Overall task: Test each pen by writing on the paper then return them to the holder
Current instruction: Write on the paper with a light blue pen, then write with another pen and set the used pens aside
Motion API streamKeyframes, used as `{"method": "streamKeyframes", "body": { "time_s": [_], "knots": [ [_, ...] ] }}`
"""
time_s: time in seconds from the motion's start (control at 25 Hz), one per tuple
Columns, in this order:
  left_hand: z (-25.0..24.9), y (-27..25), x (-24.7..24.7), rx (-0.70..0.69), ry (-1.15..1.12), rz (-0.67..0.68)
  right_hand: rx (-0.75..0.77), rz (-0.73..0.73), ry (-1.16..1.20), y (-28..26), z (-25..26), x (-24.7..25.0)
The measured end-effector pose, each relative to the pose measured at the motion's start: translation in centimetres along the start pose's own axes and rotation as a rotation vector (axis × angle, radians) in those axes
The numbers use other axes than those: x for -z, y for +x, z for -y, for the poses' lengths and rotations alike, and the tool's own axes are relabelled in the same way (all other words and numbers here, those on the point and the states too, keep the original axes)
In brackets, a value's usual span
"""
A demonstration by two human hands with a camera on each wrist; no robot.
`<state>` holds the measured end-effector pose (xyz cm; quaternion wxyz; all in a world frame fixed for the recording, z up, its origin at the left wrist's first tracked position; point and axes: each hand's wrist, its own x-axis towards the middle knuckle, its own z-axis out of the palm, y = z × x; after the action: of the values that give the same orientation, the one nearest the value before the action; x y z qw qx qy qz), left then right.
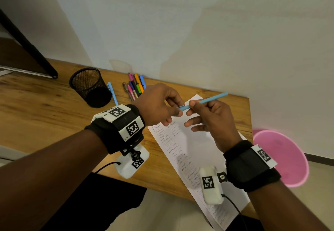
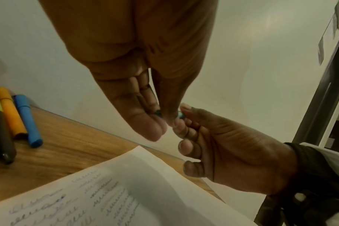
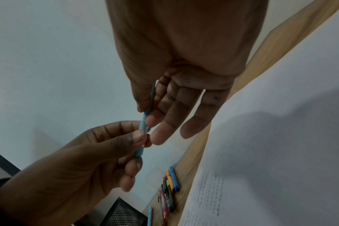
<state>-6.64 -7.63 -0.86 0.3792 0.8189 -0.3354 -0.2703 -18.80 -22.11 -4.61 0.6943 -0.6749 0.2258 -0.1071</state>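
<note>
A light blue pen (image 1: 211,99) is held level above the paper (image 1: 191,151), between both hands. My left hand (image 1: 176,110) pinches its near end with thumb and fingertips. My right hand (image 1: 190,107) pinches the barrel just beside it, its other fingers loosely spread. In the right wrist view the pen (image 3: 143,122) passes from the right hand (image 3: 145,116) down into the left hand (image 3: 143,140). The left wrist view shows only a sliver of the pen (image 2: 181,115) between the fingertips. The black mesh holder (image 1: 90,87) stands at the back left with no pen showing above its rim.
Several coloured pens (image 1: 135,86) lie in a bunch by the wall, right of the holder. Another light blue pen (image 1: 113,93) lies beside the holder. The paper carries rows of scribbles. A pink bin (image 1: 282,158) sits off the table's right edge.
</note>
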Motion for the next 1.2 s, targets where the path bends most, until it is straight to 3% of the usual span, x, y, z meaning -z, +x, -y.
{"method": "streamKeyframes", "body": {
  "time_s": [0.12,0.28,0.44,0.48,0.76,0.96,1.08,1.2],
  "knots": [
    [0.1,0.0,-0.4,-0.003,0.036,0.045,0.004,-0.012,-0.019,0.5,0.1,-0.1],
    [2.2,0.2,2.1,-0.067,0.399,-0.050,0.024,-0.171,-0.060,1.8,0.7,2.6],
    [5.0,0.0,6.6,0.082,0.528,-0.154,0.016,-0.232,-0.923,3.3,-0.8,5.2],
    [5.5,-0.3,7.3,0.120,0.538,-0.157,-0.008,-0.210,-1.028,3.7,-1.3,5.2],
    [8.2,-0.4,7.7,0.178,0.594,-0.108,0.038,-0.103,-1.071,5.6,-3.5,3.3],
    [9.2,-1.0,9.1,0.382,0.620,-0.144,0.044,-0.153,-1.086,5.2,-3.5,3.1],
    [10.4,-0.8,8.3,0.460,0.773,-0.115,0.017,-0.144,-1.080,5.0,-3.2,3.1],
    [11.9,-0.3,7.2,0.546,0.779,-0.140,-0.004,-0.137,-1.064,4.6,-2.9,3.0]
  ]
}}
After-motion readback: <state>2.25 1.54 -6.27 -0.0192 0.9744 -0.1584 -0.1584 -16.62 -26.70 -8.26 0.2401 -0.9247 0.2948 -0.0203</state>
